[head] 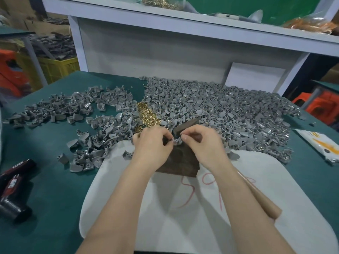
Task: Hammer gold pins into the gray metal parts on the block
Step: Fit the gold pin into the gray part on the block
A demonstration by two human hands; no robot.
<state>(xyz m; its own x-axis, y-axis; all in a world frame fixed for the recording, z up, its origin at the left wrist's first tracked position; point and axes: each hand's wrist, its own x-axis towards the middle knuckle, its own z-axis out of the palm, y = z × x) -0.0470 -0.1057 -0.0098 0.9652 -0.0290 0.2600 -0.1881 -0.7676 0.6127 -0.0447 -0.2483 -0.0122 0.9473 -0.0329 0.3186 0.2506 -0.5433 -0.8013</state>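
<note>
A dark brown block [178, 162] lies on a white pad [183, 208] in front of me. Over its far end, my left hand [153, 145] and my right hand [203, 142] both pinch one small gray metal part [177, 141]. A hammer lies under my right forearm: its dark head [186, 126] shows beyond my fingers and its tan wooden handle [260, 197] runs back to the right. A heap of gold pins [146, 116] sits just beyond my left hand. Whether a pin is in the part, I cannot tell.
Gray metal parts cover the green table: a big heap [229, 114] at the back right, a looser spread [77, 110] at the left. A black and red canister [12, 189] lies at the left edge, a white packet [322, 145] at the right. A white shelf [183, 21] stands behind.
</note>
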